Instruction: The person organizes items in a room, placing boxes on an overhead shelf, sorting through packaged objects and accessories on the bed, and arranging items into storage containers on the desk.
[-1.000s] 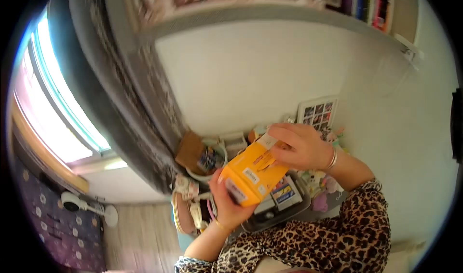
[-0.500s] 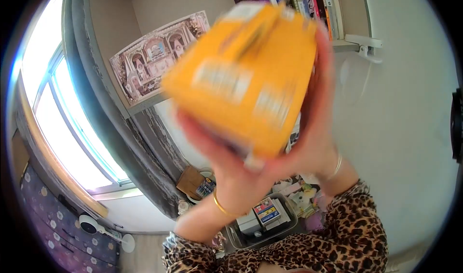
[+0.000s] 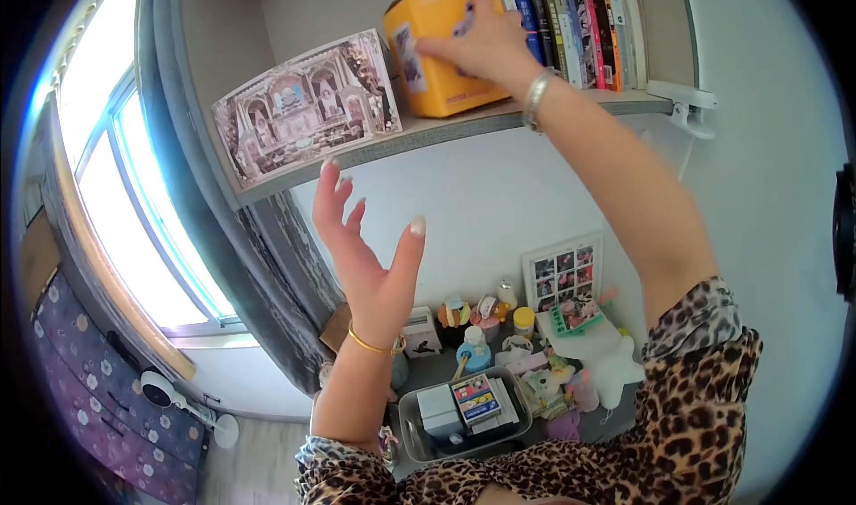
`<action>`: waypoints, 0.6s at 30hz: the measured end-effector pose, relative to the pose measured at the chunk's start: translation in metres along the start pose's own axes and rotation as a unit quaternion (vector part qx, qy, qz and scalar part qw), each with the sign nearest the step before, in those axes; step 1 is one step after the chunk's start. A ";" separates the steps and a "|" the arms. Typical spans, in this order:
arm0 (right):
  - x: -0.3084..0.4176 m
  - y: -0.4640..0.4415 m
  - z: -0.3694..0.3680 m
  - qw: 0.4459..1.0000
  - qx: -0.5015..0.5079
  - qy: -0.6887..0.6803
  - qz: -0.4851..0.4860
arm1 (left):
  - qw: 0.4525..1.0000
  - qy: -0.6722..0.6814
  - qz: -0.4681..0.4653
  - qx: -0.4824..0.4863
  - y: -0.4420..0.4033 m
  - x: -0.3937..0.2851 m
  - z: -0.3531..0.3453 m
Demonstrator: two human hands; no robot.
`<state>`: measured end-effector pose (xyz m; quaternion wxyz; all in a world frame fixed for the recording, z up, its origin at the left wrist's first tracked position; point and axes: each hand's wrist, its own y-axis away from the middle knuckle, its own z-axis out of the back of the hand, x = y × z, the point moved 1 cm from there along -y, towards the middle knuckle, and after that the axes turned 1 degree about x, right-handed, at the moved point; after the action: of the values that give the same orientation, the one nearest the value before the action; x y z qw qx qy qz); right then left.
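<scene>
left hand (image 3: 367, 278) spread, empty | right hand (image 3: 489, 49) on yellow carton (image 3: 435, 93), gripping or pushing: can't tell | carton at shelf (image 3: 450, 131) edge, between palace-print panel (image 3: 308, 108) and books (image 3: 571, 37) | risk: skewed push could topple panel; early release, carton tips off

below shelf (image 3: 455, 130): open | yellow box (image 3: 441, 90): books (image 3: 584, 37) right, picture panel (image 3: 308, 104) left

The right hand (image 3: 490, 46) obscures part of a yellow box (image 3: 441, 93), which masks the left end of a row of books (image 3: 571, 37); a dark object (image 3: 845, 233) runs off the right edge, unidentifiable.
</scene>
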<state>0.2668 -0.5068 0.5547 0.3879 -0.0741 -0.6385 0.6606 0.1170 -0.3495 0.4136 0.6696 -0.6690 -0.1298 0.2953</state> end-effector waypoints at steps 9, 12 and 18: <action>0.008 -0.019 -0.008 0.893 0.037 0.361 0.265 | 0.999 -0.030 0.009 -0.023 0.038 0.029 0.034; 0.011 -0.038 -0.019 0.871 0.124 0.387 0.277 | 0.999 -0.033 0.010 -0.031 0.041 0.038 0.043; 0.008 -0.069 -0.082 0.867 0.185 0.408 0.218 | 0.995 -0.073 0.042 -0.053 0.060 0.044 0.066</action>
<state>0.3388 -0.4457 0.6060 0.4667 -0.4006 -0.2573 0.7453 0.1008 -0.2746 0.3507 0.6091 -0.6851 -0.1649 0.3639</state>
